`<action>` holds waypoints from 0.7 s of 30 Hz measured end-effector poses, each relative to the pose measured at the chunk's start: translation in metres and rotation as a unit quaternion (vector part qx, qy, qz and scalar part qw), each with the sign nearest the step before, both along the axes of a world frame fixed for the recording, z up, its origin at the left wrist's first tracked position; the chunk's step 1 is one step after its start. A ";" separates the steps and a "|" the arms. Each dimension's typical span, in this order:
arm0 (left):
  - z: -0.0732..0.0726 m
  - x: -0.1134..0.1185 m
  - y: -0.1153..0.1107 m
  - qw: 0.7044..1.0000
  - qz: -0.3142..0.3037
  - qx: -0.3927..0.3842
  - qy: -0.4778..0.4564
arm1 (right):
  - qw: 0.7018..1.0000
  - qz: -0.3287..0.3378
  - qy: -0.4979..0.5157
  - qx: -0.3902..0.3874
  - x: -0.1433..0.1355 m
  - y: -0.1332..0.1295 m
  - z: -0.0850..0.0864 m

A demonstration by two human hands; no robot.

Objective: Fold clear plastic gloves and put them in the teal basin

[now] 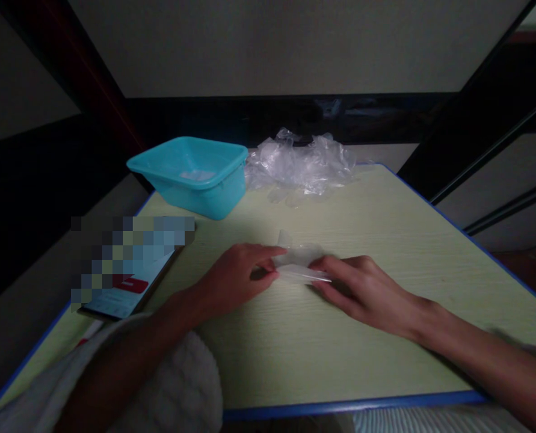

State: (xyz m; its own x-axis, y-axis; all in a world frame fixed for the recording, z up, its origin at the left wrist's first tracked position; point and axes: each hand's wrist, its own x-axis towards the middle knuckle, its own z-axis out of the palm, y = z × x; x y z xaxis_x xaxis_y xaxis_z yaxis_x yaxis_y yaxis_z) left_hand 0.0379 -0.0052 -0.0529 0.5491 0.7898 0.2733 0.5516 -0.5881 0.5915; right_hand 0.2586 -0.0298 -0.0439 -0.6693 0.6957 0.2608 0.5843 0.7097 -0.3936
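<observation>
Between my two hands is a thin, clear plastic sheet (300, 257), held just above the table; its front edge catches the light, and part of it stands up at the back. It looks folded, but whether it is a bag, a glove or plain film I cannot tell. My left hand (238, 273) pinches its left side between thumb and fingers. On the other side, my right hand (360, 288) grips the right end, fingers partly behind the plastic. Farther back lies a loose heap of crumpled clear plastic (301, 165), of similar look.
A turquoise plastic basin (229, 189) stands at the back left with something whitish inside. In front of it is a phone (127, 294), its lit screen partly blurred out. The pale wooden table (385, 367) has a blue edge and meets a panel at the back.
</observation>
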 end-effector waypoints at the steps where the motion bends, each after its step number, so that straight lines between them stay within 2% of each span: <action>1: 0.001 0.002 0.001 0.999 0.018 -0.037 -0.013 | 0.998 -0.027 0.033 -0.051 0.000 0.002 0.000; 5: 0.003 0.007 0.004 0.986 0.072 -0.137 -0.068 | 0.956 -0.113 0.176 -0.208 -0.005 0.014 -0.007; 9: 0.002 0.010 0.006 0.974 0.100 -0.169 -0.111 | 0.905 -0.133 0.267 -0.302 -0.009 0.024 -0.015; 16: -0.002 0.013 0.006 0.966 0.128 -0.187 -0.128 | 0.885 -0.162 0.289 -0.329 -0.011 0.031 -0.014; 21: -0.007 0.014 0.009 0.958 0.137 -0.202 -0.149 | 0.892 -0.164 0.291 -0.306 -0.010 0.033 -0.016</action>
State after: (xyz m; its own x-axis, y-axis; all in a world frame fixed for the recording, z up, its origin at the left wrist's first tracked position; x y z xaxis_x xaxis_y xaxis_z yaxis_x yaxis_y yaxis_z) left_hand 0.0520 0.0038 -0.0597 0.2517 0.9674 0.0274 0.4241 -0.1357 0.8954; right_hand 0.2487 0.0031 -0.0602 -0.2782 0.9605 0.0019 0.2920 0.0865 -0.9525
